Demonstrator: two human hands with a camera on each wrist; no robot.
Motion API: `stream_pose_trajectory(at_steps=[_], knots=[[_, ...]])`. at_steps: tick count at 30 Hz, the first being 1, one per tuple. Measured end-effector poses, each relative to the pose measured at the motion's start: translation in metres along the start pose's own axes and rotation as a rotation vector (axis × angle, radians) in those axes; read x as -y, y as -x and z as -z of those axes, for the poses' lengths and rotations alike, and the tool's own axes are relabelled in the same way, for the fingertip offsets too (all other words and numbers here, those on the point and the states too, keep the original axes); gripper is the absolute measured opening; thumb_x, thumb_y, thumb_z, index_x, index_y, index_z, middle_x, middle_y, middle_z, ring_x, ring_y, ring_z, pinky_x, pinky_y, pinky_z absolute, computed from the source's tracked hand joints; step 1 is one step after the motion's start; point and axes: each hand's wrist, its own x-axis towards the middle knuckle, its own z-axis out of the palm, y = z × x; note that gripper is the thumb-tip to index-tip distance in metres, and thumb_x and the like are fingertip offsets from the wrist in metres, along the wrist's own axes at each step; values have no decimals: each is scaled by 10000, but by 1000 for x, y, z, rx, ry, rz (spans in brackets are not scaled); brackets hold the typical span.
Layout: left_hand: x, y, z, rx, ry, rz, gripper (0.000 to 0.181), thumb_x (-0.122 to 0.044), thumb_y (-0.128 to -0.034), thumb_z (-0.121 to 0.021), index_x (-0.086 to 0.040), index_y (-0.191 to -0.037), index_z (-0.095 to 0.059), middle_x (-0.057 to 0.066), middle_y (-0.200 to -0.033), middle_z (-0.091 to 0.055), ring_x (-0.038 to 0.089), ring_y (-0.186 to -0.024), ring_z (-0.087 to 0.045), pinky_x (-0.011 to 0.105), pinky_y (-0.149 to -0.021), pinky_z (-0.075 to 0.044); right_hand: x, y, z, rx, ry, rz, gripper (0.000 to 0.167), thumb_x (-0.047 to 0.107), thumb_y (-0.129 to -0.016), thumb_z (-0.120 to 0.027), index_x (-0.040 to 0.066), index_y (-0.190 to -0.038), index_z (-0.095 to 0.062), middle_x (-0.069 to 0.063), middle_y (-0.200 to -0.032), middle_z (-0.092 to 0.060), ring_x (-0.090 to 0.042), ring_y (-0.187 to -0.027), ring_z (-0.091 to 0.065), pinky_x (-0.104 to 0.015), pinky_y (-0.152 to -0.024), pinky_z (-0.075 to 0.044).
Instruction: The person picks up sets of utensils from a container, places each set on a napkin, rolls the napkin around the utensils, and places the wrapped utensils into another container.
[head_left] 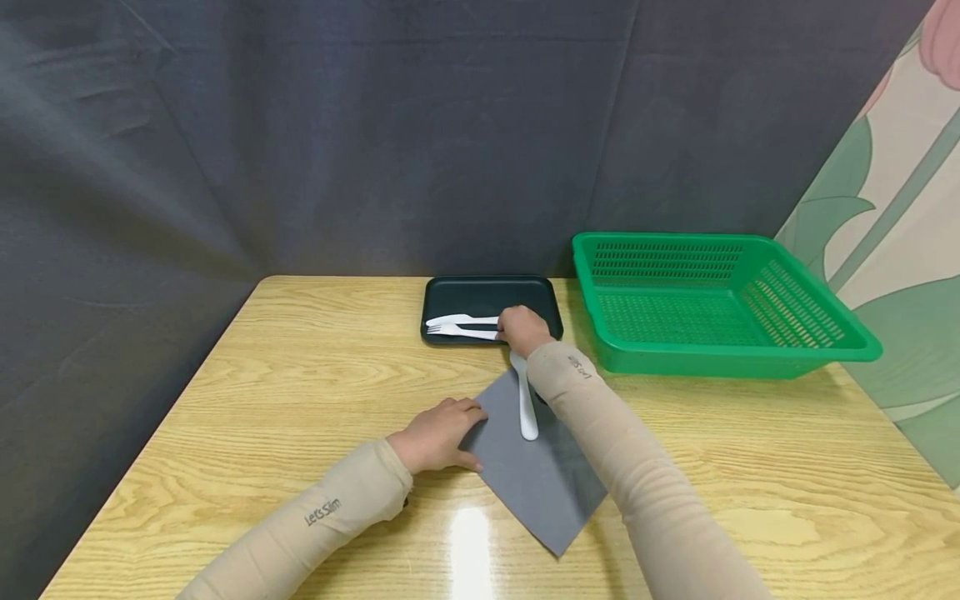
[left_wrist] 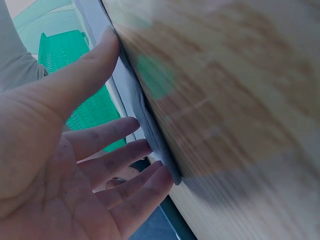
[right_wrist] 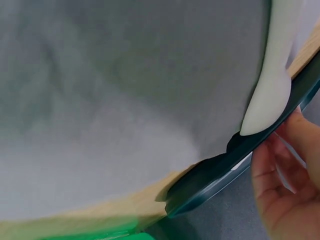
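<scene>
A grey napkin (head_left: 517,467) lies slantwise on the table. My left hand (head_left: 441,435) rests at its left edge, thumb and fingers spread and fairly straight, the fingertips touching the edge in the left wrist view. On the napkin's upper part lies a white plastic knife (right_wrist: 272,97), its blade end reaching toward the black tray (head_left: 491,292). My right hand (head_left: 522,327) is over the tray's front right part, pinching the handle end of a white fork (head_left: 450,331). Another white knife (head_left: 457,319) lies beside the fork, its end also hidden by the hand.
A green slotted basket (head_left: 712,354) stands at the back right of the wooden table (head_left: 322,358), close to the tray. A dark curtain (head_left: 420,150) hangs behind the table. A small dark shape shows beside the right sleeve (head_left: 630,450); what it is I cannot tell.
</scene>
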Motion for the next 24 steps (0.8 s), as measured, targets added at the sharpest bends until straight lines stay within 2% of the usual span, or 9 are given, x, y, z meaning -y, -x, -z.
stream_pose_trajectory(at_steps=[6,14,24], knots=[[0,0,-1,2,-2,5,699,-410,-740,-760,-50,-1294,-531,105,-1365,-497,276,-1203,-502,389,-960,-479,-2,-2,0,10,8,7,159,226,-889,-627,126,-825,-732,-53,-882,-710,-197,-783,-641,-304,-692,-526],[-1,1,0,-1,5,4,696,-402,-739,-764,-46,-1292,-534,104,-1362,-500,278,-1203,-500,390,-957,-479,1,-2,0,15,72,14,177,203,-919,-591,144,-814,-722,-46,-919,-705,-183,-818,-641,-305,-717,-533],[-1,1,0,-3,7,4,695,-397,-741,-763,-41,-1291,-533,108,-1365,-497,282,-1207,-498,386,-961,-478,5,-1,0,48,124,8,182,200,-953,-533,145,-937,-706,-63,-1063,-671,-213,-964,-632,-354,-801,-545]])
